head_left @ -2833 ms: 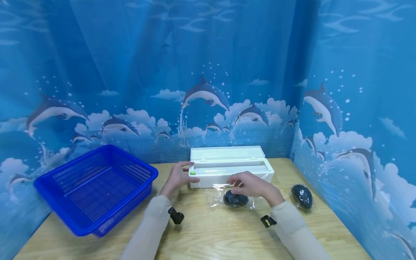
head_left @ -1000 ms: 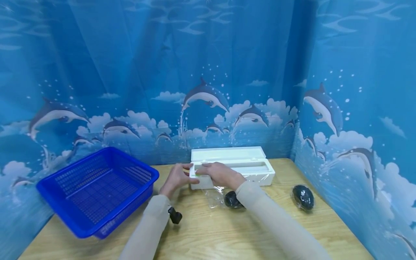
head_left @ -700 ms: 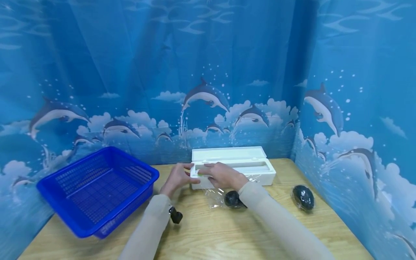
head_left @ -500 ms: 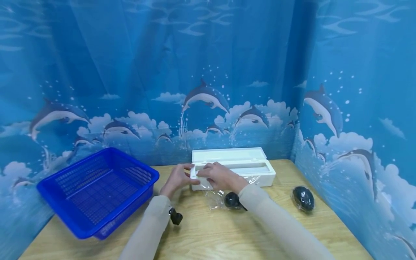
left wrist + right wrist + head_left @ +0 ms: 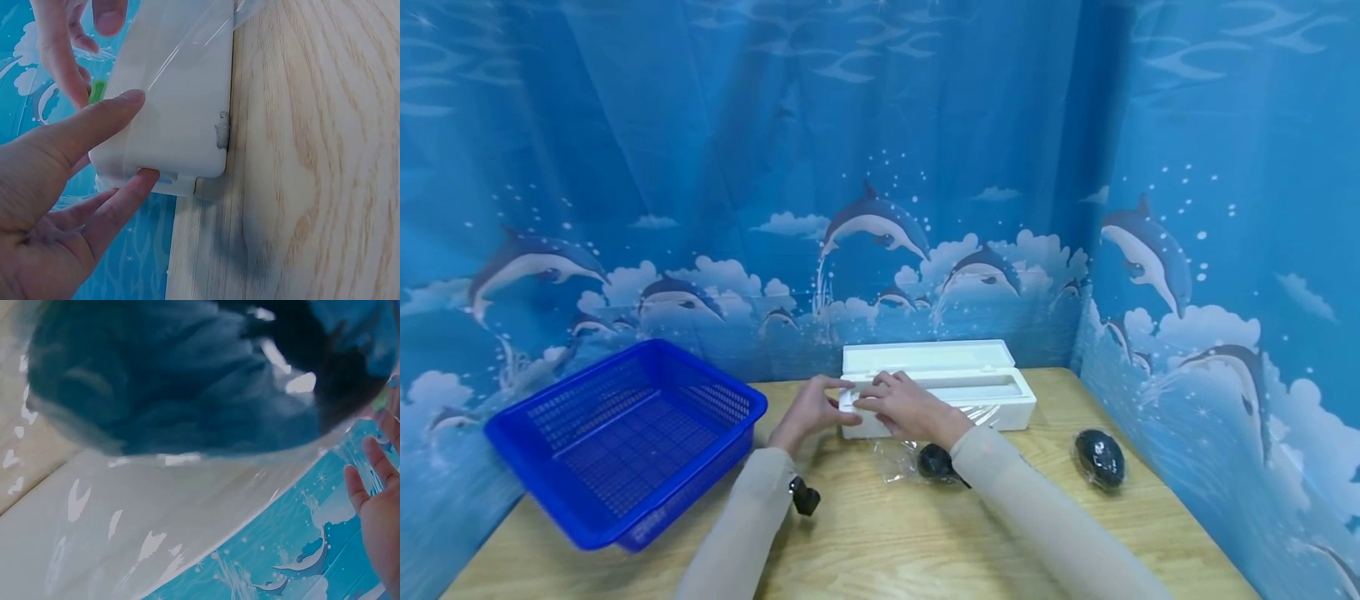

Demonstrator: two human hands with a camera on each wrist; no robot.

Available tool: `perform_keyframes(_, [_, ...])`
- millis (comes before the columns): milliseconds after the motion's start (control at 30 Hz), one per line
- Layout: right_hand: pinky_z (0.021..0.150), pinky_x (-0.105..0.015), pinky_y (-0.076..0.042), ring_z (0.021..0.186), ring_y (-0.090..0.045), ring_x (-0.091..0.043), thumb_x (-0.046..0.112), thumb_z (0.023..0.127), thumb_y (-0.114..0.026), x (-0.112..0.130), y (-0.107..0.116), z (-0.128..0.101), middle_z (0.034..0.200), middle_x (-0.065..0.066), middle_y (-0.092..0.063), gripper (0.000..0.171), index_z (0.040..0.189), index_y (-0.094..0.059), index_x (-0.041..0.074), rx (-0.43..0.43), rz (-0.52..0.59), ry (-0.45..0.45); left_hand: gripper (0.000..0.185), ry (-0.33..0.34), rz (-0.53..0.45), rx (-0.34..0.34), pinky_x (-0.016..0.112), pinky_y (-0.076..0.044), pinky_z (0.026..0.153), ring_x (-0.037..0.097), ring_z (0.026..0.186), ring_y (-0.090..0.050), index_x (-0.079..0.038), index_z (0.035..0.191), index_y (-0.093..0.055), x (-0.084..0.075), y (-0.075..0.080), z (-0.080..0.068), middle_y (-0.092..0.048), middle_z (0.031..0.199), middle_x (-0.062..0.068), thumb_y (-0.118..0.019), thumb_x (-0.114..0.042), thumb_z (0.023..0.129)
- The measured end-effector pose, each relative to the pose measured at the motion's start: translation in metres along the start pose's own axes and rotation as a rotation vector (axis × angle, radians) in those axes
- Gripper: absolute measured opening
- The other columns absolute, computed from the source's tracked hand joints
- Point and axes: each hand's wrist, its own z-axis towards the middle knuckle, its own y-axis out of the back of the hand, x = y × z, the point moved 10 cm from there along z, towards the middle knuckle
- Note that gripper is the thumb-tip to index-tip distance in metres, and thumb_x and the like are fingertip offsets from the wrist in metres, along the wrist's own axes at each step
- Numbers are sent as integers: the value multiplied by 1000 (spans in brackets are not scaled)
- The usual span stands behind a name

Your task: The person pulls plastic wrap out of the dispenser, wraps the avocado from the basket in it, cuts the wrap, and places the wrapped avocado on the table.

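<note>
A white cling film dispenser [image 5: 1015, 414] lies at the table's back edge with its lid raised. My left hand [image 5: 812, 414] grips its left end, thumb on the front face and fingers at the end wall in the left wrist view. My right hand [image 5: 913, 410] is over the same end; one fingertip meets the green slide cutter [image 5: 97, 92], while its thumb stands apart. Clear film [image 5: 895, 460] hangs down the front onto the table. On that film sits a dark, smooth oval object [image 5: 934, 461], partly hidden by my right forearm and large in the right wrist view.
Another dark oval object [image 5: 1101, 458], wrapped in clear film, sits at the right of the wooden table [image 5: 880, 542]. A blue plastic basket [image 5: 625, 450] stands at the left. Behind and to the right hangs a dolphin-print curtain [image 5: 880, 125].
My right hand has moved left from above the dark object to the dispenser's left end, and its fingers have since lifted slightly. My left hand has kept its hold.
</note>
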Motion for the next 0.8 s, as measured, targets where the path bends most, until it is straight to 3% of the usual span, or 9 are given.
perform_keyframes(467, [111, -51, -44, 133, -51, -24, 36, 101, -65, -9, 2, -5, 145, 0, -63, 46, 145, -60, 22, 10, 136, -38, 63, 14, 23, 0, 39, -62, 81, 20, 98, -72, -20, 134, -70, -4, 3, -2, -57, 151, 13, -93, -27, 76])
perform_keyframes(800, [110, -47, -44, 131, -53, -21, 32, 102, -64, -12, 1, -10, 143, 3, -65, 43, 144, -61, 22, 8, 149, -46, 63, 22, 19, 10, 35, -62, 76, 19, 91, -72, -19, 133, -70, 0, 2, -2, -58, 149, 14, -94, -26, 75])
